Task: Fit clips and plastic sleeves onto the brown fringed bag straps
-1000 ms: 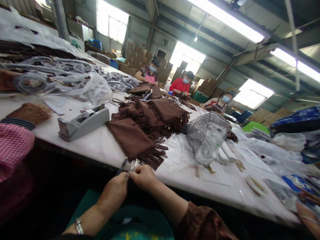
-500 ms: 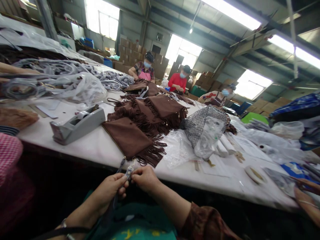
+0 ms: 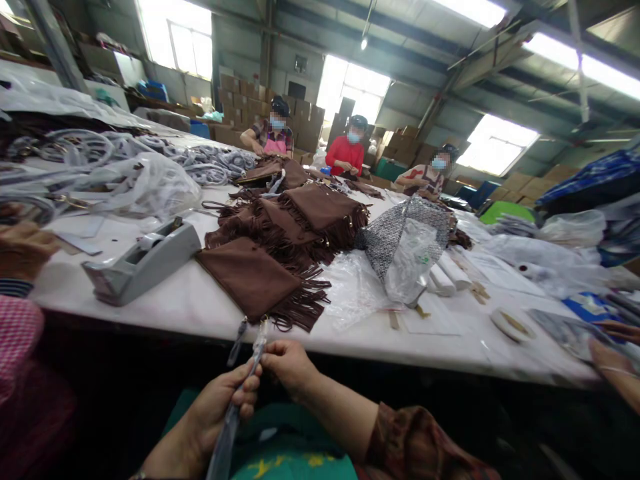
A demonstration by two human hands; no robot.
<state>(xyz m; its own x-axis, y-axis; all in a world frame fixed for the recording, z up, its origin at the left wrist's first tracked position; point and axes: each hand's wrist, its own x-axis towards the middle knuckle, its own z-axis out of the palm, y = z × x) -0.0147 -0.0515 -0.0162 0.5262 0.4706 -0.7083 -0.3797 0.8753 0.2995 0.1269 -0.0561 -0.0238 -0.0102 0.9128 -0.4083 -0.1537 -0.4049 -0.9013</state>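
A plastic-wrapped grey strap (image 3: 225,437) runs up from my lap towards the metal hardware of a brown fringed bag (image 3: 250,277), which lies at the table's front edge. My left hand (image 3: 227,400) is closed round the strap below that edge. With fingers pinched, my right hand (image 3: 287,365) holds the strap's upper end, close to the bag's corner. A short grey loop (image 3: 237,343) hangs from the bag just left of the strap. More brown fringed bags (image 3: 325,213) are piled behind the first one.
A grey tape dispenser (image 3: 143,260) stands left of the bags, near wrapped straps (image 3: 200,160). To the right are a grey woven piece (image 3: 405,233), clear plastic and a tape roll (image 3: 512,325). Several people work around the table; a co-worker's hand (image 3: 25,250) is at the left.
My left hand has shifted down and closed round the strap, which now stretches straighter between my hands and lap. The short loop now hangs free. A co-worker's hand has come in at left.
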